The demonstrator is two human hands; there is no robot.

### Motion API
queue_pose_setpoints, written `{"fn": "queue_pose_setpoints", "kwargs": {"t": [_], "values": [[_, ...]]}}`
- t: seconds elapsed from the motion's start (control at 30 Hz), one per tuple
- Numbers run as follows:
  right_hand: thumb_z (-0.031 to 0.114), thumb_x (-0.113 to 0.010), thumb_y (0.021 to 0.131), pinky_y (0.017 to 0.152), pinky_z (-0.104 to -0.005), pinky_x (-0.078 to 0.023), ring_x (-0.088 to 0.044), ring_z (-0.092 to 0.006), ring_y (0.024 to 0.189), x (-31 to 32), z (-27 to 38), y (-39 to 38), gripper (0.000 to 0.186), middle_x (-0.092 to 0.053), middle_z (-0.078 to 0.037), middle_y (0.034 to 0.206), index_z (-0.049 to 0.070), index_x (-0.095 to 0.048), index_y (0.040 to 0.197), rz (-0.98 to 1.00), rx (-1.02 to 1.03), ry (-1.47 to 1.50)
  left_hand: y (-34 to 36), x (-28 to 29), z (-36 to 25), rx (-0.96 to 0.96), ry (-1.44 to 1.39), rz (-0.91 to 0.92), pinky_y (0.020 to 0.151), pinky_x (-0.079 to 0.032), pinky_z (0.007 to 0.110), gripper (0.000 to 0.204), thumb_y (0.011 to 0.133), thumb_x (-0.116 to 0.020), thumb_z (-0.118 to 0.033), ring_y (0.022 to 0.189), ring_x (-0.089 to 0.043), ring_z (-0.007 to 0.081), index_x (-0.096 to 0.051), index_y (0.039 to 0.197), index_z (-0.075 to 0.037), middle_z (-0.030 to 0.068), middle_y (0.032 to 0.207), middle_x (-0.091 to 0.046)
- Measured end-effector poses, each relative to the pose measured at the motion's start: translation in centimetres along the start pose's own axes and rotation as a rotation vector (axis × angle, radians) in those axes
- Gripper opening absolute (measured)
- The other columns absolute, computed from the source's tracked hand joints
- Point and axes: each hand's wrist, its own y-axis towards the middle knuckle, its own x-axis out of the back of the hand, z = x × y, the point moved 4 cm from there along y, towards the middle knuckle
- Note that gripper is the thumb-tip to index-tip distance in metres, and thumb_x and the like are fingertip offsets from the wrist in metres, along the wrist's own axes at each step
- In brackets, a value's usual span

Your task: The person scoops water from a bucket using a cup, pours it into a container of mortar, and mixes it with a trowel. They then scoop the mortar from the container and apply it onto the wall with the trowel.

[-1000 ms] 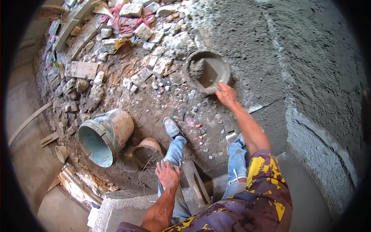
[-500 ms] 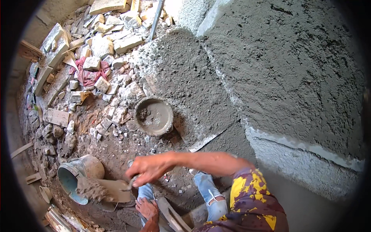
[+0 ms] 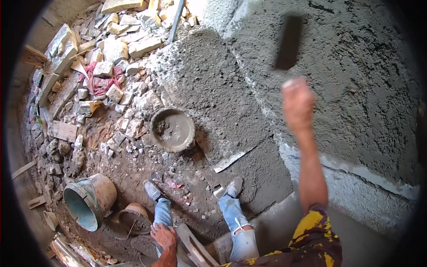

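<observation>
My right hand (image 3: 299,102) is closed round the handle of a trowel (image 3: 289,42), its long blade dark and blurred by motion. The blade stands in front of the wall coated with rough wet grey mortar (image 3: 351,107); whether it touches the coat I cannot tell. No lump of mortar shows on the side of the blade I see. Below, my left hand (image 3: 163,236) lies on my left knee, fingers stretched out over the jeans and holding nothing. On the ground between rubble and wall stands a round tub (image 3: 192,138) with wet mortar in it.
A tipped bucket (image 3: 104,191) lies at the left, beside a smaller brown vessel (image 3: 135,209). Stone rubble (image 3: 115,51) with a red cloth (image 3: 95,80) fills the far left. A thin strip (image 3: 233,162) lies near my right foot. A metal bar (image 3: 177,20) stands at the back.
My right hand has swung from the lower left, where the trowel carried a mortar lump, up and right to the wall. The lump no longer shows. My left hand stays on the knee.
</observation>
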Motion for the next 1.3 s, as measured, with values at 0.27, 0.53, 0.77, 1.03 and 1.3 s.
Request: {"fn": "queue_pose_setpoints", "kwargs": {"t": [0.27, 0.53, 0.77, 1.03, 1.3], "values": [[0.013, -0.052, 0.085, 0.069, -0.0461, -0.054, -0.066, -0.038, 0.082, -33.1, -3.7, -18.7, 0.019, -0.065, -0.022, 0.092, 0.001, -0.064, 0.093, 0.792, 0.298, -0.466, 2.6, 2.2, 1.6, -0.048, 0.037, 0.018, 0.108, -0.028, 0.048, 0.052, 0.079, -0.061, -0.038, 0.131, -0.04, 0.0342, -0.059, 0.12, -0.007, 0.0148, 0.134, -0.053], [0.015, -0.049, 0.087, 0.074, -0.0495, -0.054, -0.066, -0.0418, 0.082, -47.9, -4.4, -27.0, 0.023, -0.066, -0.025, 0.087, -0.004, -0.06, 0.094, 0.79, 0.194, -0.267, 3.4, 2.2, 4.1, -0.012, -0.06, 0.095, 0.108, -0.028, 0.048, 0.052, 0.08, -0.062, -0.035, 0.132, -0.039, 0.0351, -0.057, 0.123, -0.007, 0.0145, 0.136, -0.051], [0.026, -0.065, 0.082, 0.079, -0.0494, -0.05, -0.063, -0.0435, 0.092, -42.3, -3.4, -27.2, 0.031, -0.066, -0.025, 0.094, 0.002, -0.06, 0.1, 0.919, -0.008, 0.008, 4.0, 2.9, 6.1, -0.005, -0.049, 0.123, 0.109, -0.027, 0.048, 0.051, 0.08, -0.06, -0.036, 0.133, -0.038, 0.0346, -0.057, 0.123, -0.008, 0.0145, 0.136, -0.051], [0.03, -0.054, 0.086, 0.073, -0.0487, -0.052, -0.064, -0.0386, 0.088, -34.9, 3.3, -23.2, 0.023, -0.067, -0.016, 0.093, 0.01, -0.061, 0.093, 0.731, -0.034, -0.111, 3.9, 2.2, 3.8, -0.024, -0.061, 0.118, 0.109, -0.027, 0.047, 0.056, 0.077, -0.063, -0.042, 0.134, -0.037, 0.0334, -0.058, 0.123, -0.008, 0.0137, 0.138, -0.05], [0.035, -0.045, 0.097, 0.053, -0.0337, -0.051, -0.051, -0.0197, 0.059, -24.5, 24.7, -22.2, 0.031, -0.049, -0.009, 0.068, 0.008, -0.052, 0.084, 0.993, 0.573, 0.778, 2.2, 2.5, 1.8, 0.052, -0.025, 0.093, 0.108, -0.029, 0.045, 0.052, 0.077, -0.062, -0.04, 0.13, -0.042, 0.0353, -0.061, 0.118, -0.007, 0.0156, 0.136, -0.052]]}}
